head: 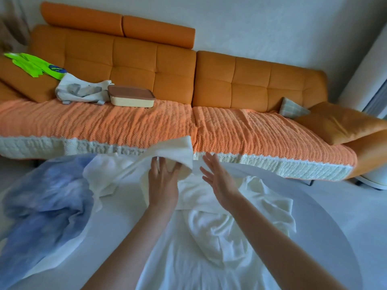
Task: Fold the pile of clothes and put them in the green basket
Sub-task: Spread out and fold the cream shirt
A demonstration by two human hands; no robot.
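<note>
A rumpled white garment (222, 233) lies spread on the white table (326, 222) in front of me. Its cream sleeve or flap (178, 149) is raised in an arc over my left hand (163, 183), whose straight fingers reach up into the fold and touch it. Just to the right, my right hand (219, 181) hovers above the garment with its fingers spread and holds nothing. A blue tie-dye garment (41, 206) lies blurred at the table's left side. No green basket is in view.
An orange sofa (251, 84) stands right behind the table. On its left half lie a bright green flat item (31, 63), a white and grey cloth bag (83, 91) and a cream box with a brown lid (129, 99). An orange cushion (343, 124) lies at the sofa's right end.
</note>
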